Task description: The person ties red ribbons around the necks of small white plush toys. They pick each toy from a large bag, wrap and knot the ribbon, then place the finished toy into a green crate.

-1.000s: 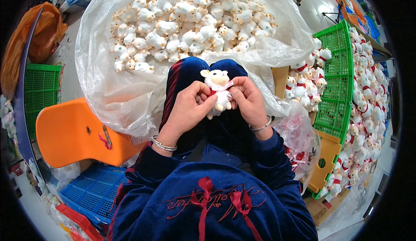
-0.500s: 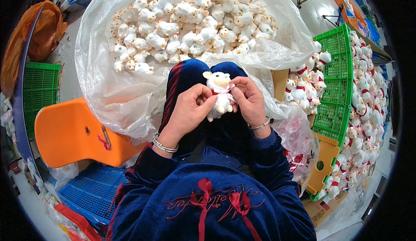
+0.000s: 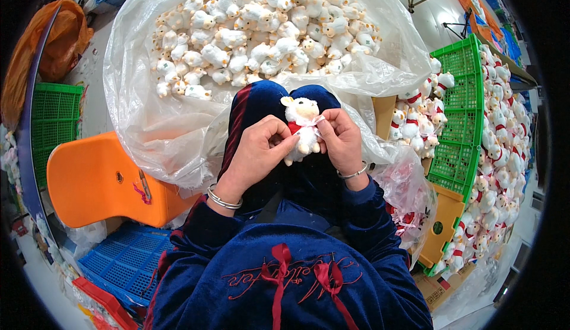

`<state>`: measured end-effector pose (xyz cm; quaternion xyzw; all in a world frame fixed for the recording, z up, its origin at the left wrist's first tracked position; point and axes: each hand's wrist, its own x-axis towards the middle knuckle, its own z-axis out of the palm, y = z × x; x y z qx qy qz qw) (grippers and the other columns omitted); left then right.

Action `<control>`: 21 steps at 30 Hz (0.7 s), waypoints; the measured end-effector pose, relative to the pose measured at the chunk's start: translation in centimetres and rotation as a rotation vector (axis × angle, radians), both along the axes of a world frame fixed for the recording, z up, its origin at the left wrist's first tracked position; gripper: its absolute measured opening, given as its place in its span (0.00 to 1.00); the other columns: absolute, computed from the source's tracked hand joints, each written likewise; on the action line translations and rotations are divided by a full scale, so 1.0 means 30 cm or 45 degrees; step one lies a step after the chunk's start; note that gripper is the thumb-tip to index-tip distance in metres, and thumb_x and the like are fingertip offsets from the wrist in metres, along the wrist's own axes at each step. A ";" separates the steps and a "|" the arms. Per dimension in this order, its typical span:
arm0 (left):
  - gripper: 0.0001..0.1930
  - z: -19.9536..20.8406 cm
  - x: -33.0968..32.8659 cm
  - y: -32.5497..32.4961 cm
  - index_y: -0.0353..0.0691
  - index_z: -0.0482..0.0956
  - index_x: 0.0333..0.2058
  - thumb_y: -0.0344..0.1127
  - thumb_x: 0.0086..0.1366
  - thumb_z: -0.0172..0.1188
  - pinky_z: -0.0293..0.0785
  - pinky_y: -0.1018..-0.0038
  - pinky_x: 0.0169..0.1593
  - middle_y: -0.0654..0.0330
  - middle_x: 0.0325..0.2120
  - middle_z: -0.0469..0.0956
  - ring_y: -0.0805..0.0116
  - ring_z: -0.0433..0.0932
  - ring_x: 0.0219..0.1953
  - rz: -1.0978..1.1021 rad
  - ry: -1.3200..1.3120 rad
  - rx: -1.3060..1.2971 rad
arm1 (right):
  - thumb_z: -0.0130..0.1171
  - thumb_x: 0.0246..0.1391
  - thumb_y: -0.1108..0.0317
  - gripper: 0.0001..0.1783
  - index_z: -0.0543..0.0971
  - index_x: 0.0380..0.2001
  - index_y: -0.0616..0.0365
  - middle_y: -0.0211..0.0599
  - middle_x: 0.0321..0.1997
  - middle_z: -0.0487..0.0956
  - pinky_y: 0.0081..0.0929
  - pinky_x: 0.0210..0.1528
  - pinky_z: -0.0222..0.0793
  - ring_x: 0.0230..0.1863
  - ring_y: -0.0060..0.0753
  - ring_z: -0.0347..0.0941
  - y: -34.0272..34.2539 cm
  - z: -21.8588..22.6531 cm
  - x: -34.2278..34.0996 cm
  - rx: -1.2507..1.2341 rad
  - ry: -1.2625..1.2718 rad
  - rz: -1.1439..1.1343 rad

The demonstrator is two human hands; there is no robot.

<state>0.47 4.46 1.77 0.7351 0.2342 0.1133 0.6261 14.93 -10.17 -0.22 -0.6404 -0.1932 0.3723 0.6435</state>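
Note:
Above my knees I hold a small white plush lamb [image 3: 307, 111] with a cream muzzle and feet, its face turned up. A red scarf [image 3: 293, 127] with a pale, whitish-pink ribbon [image 3: 311, 121] goes round its neck. My left hand [image 3: 259, 152] is closed at the toy's left side, thumb and forefinger pinched together beside the red cloth. The thumb and forefinger of my right hand [image 3: 342, 143] pinch the pale ribbon end at the neck, while its other fingers curl behind the toy's side. The fingertips partly hide what they grip.
Beyond my knees, a clear plastic sheet [image 3: 178, 134] carries a heap of white plush toys [image 3: 261, 39]. Toys with red scarves [image 3: 499, 146] fill the right side beside a green crate [image 3: 454, 116]. Close by lies a plastic bag [image 3: 409, 181] with red pieces. An orange chair [image 3: 101, 181] holds small scissors [image 3: 144, 184].
My left fingers have drawn slightly away from the neck, and more red scarf shows. The lamb has shifted a little to the right. My right hand stays pinched on the ribbon.

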 end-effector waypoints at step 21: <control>0.13 0.022 0.087 -0.021 0.35 0.75 0.30 0.38 0.68 0.64 0.69 0.73 0.29 0.61 0.21 0.75 0.71 0.72 0.24 0.108 0.173 0.166 | 0.56 0.69 0.65 0.12 0.77 0.33 0.61 0.29 0.22 0.76 0.21 0.26 0.66 0.23 0.16 0.69 0.033 0.029 -0.017 -0.155 -0.289 -0.057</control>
